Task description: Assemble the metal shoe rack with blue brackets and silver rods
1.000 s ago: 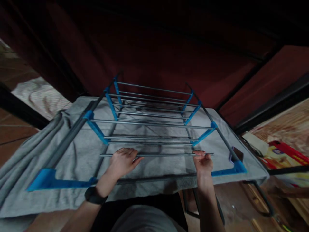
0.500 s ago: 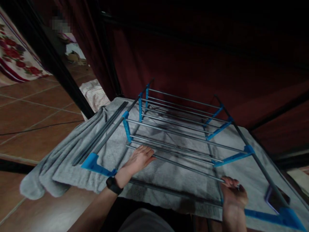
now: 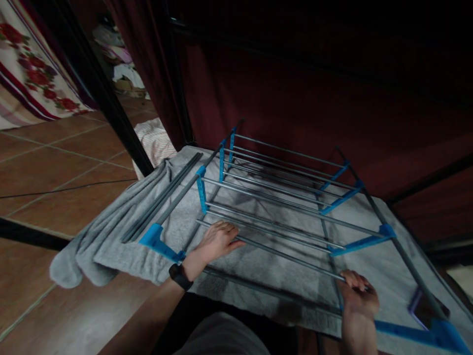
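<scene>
A rack of grey metal rods and blue plastic brackets [image 3: 201,189] lies flat on a grey towel [image 3: 111,241]. My left hand [image 3: 217,240], a dark watch on its wrist, curls its fingers over the left end of the nearest loose rod [image 3: 273,251]. My right hand [image 3: 357,295] is closed round that rod's right end, close to a blue bracket arm [image 3: 406,333].
Spare grey rods [image 3: 162,202] lie along the towel's left side. A dark red curtain [image 3: 295,88] hangs behind the rack. Brown floor tiles [image 3: 55,187] spread to the left, with a striped cloth [image 3: 153,140], a floral fabric [image 3: 33,84] and a black post [image 3: 99,93].
The view has swung to the left, bringing the tiled floor and floral fabric into sight. Both hands stay on the nearest rod, which has barely moved.
</scene>
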Available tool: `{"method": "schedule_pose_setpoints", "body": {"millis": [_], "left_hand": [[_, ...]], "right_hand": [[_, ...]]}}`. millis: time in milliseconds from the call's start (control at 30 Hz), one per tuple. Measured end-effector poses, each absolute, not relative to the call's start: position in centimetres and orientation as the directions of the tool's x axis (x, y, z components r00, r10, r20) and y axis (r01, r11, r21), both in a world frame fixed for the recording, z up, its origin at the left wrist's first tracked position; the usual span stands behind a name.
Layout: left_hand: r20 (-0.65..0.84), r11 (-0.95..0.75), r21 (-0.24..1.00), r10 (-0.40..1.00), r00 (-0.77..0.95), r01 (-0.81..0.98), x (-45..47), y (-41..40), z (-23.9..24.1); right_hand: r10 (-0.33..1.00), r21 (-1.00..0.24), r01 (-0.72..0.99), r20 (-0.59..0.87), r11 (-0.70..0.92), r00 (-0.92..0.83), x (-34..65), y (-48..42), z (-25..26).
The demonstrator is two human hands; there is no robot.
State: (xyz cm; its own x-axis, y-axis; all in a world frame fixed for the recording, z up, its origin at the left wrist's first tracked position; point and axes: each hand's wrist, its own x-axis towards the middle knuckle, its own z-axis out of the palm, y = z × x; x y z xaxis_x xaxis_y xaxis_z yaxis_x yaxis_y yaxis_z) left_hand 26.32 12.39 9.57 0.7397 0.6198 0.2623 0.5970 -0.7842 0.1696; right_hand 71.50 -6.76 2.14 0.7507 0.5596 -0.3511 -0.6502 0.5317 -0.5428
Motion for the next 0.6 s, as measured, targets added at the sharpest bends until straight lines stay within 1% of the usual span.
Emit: {"method": "schedule_pose_setpoints", "body": {"millis": [133, 267, 367, 467, 533, 600], "left_hand": [[0.305, -0.747, 0.165, 0.660, 0.687, 0.644, 26.3, 11.7, 9.5], [0.260, -0.726, 0.166, 0.685, 0.681, 0.667, 25.7, 11.1, 8.9], [0.201, -0.718, 0.160, 0.695, 0.690, 0.677, 25.3, 11.0, 8.4], [0.162, -0.717, 0.162, 0.697, 0.698, 0.678, 24.9, 11.1, 8.0], [0.170, -0.723, 0.164, 0.691, 0.702, 0.672, 24.8, 11.3, 7.6], [0.196, -0.733, 0.162, 0.680, 0.707, 0.660, 24.8, 11.4, 7.2]], "right_hand": [[0.554, -0.682, -0.552, -0.253, 0.479, 0.793, 70.6, -6.5, 2.9], [0.583, -0.749, -0.476, -0.149, 0.461, 0.799, 69.8, -6.2, 2.0], [0.620, -0.736, -0.463, -0.076, 0.494, 0.781, 69.5, -6.1, 0.8], [0.680, -0.665, -0.523, -0.030, 0.533, 0.732, 68.9, -6.1, 0.5], [0.671, -0.637, -0.541, -0.051, 0.549, 0.740, 68.0, -5.9, 1.0], [0.631, -0.640, -0.545, -0.119, 0.542, 0.767, 66.8, -5.6, 1.9]]}}
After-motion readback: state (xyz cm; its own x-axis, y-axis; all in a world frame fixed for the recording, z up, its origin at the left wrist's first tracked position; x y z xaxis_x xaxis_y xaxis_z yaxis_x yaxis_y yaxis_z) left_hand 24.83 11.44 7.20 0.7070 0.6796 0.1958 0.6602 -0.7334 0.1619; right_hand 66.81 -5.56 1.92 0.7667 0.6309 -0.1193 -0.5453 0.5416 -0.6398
